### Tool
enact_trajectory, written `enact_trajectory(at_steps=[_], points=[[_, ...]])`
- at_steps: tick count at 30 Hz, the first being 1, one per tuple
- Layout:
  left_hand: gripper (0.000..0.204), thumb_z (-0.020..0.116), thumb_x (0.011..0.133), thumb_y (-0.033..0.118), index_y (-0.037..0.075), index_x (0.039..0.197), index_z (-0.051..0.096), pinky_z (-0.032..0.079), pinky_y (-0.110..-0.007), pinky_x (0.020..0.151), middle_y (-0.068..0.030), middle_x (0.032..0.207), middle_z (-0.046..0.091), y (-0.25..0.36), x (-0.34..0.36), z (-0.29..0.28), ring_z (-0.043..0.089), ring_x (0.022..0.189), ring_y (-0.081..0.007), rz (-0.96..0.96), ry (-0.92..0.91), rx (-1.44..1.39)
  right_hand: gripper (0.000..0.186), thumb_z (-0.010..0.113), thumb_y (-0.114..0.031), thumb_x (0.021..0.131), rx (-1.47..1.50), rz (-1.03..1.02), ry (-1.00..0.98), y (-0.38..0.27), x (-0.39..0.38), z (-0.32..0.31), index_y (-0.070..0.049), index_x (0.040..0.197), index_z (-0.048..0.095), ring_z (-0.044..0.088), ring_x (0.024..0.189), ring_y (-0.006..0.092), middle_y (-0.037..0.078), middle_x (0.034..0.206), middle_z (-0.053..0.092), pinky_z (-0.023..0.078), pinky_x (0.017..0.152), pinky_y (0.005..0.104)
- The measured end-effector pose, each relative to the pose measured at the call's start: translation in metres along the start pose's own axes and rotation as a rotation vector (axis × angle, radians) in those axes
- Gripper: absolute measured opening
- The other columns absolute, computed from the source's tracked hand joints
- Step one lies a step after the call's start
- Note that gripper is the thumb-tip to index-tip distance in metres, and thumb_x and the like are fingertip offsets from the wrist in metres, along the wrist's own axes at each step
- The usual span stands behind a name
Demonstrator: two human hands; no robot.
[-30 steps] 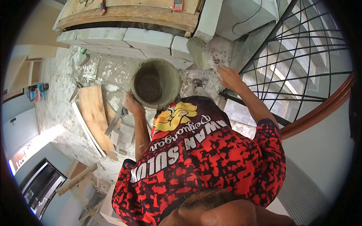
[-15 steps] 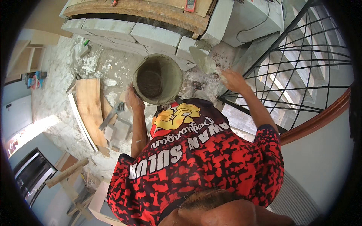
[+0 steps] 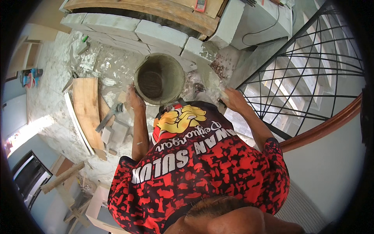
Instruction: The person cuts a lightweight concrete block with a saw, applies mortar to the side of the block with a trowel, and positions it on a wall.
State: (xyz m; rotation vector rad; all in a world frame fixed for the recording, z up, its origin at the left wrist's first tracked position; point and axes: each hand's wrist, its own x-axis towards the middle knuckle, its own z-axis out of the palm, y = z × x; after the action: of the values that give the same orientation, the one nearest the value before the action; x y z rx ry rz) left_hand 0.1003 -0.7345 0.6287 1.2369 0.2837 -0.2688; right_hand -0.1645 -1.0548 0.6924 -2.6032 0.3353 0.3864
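A grey bucket [image 3: 178, 78] with a mortar-smeared inside is tilted in front of me, and its dark bottom shows. My left hand [image 3: 135, 100] is closed on the bucket's left rim. On the other side, my right hand [image 3: 235, 100] grips a trowel [image 3: 208, 76], its blade coated in grey mortar and pointing away from me. The handle is mostly hidden in my fingers. Beyond the blade, wet mortar [image 3: 209, 50] clings to the end of a white block [image 3: 193, 50] in the low wall.
Wooden boards [image 3: 86, 113], a handsaw [image 3: 109, 117] and block offcuts [image 3: 120, 130] lie at left on the dusty floor. A black metal railing [image 3: 300, 74] with a wooden handrail [image 3: 323, 132] bounds the right side. Planks [image 3: 148, 13] top the block wall ahead.
My right hand has drawn the trowel back toward me, away from the mortar on the block's end. The left hand still grips the bucket.
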Motion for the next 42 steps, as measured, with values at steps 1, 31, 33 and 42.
enact_trajectory(at_steps=[1,31,33,42], points=[[0.056,0.040,0.099,0.036,-0.015,0.120,0.048,0.051,-0.032,0.085,-0.0195,0.110,0.060,0.000,0.003,-0.001,0.062,0.096,-0.0215,0.007,-0.006,0.006,0.050,0.059,-0.017,0.081,-0.025,0.026,0.053,0.001,0.000,-0.006,0.000,0.126,0.046,0.057,0.093,0.0413,0.025,0.101,0.058,0.047,0.079,0.0480],[0.046,0.042,0.099,0.032,-0.010,0.112,0.056,0.051,-0.030,0.081,-0.0135,0.102,0.064,-0.015,0.008,-0.025,0.062,0.089,-0.0181,0.047,0.048,-0.070,0.037,0.059,-0.023,0.082,0.047,0.125,0.014,0.011,0.003,-0.022,0.000,0.111,0.056,0.056,0.093,0.0436,0.026,0.096,0.060,0.044,0.079,0.0485],[0.045,0.042,0.099,0.032,-0.009,0.111,0.056,0.050,-0.030,0.081,-0.0131,0.101,0.064,-0.018,0.010,-0.027,0.062,0.089,-0.0177,0.066,0.029,-0.065,0.040,0.059,-0.023,0.082,0.043,0.093,0.026,0.005,0.002,-0.039,0.001,0.114,0.055,0.056,0.090,0.0439,0.025,0.097,0.061,0.044,0.078,0.0483],[0.044,0.042,0.099,0.031,-0.009,0.110,0.057,0.050,-0.029,0.082,-0.0131,0.102,0.064,-0.012,0.005,-0.018,0.062,0.090,-0.0180,0.067,-0.006,-0.108,0.042,0.058,-0.023,0.084,-0.196,0.099,0.065,0.035,0.051,-0.062,-0.005,0.121,0.052,0.058,0.088,0.0424,0.023,0.098,0.061,0.046,0.079,0.0476]])
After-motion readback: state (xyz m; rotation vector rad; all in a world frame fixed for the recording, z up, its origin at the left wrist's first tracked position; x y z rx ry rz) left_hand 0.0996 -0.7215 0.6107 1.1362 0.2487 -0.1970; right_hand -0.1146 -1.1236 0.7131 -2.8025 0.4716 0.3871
